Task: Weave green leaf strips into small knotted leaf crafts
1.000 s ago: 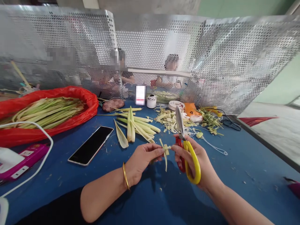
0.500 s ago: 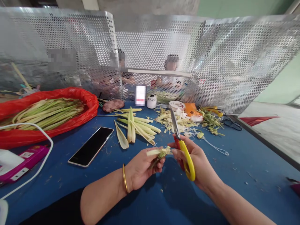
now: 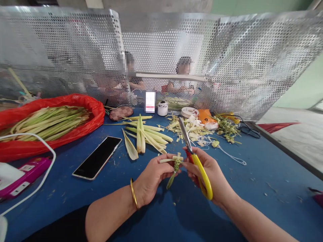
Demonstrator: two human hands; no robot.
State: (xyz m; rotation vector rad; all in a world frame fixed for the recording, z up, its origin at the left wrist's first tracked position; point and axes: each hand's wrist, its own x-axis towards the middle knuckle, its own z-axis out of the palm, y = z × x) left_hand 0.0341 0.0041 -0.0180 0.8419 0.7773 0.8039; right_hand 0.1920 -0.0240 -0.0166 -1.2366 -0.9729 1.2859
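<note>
My left hand (image 3: 153, 176) pinches a small woven leaf piece (image 3: 176, 164), pale green with loose strip ends, held above the blue table (image 3: 252, 188). My right hand (image 3: 212, 176) grips yellow-and-red-handled scissors (image 3: 195, 158) with the blades closed and pointing up and away; its fingertips also touch the woven piece. A gold bangle sits on my left wrist.
A red bag of long green leaf strips (image 3: 47, 122) lies at the left. A black phone (image 3: 97, 157), cut leaf strips (image 3: 145, 134), leaf scraps (image 3: 191, 129), tape rolls (image 3: 163, 108) and a white cable (image 3: 32, 137) lie on the table. Other people sit behind a perforated metal screen (image 3: 176, 57).
The woven piece has been turned between my fingers, its green tail now hanging down. The scissors tilted further left and my hands shifted slightly up.
</note>
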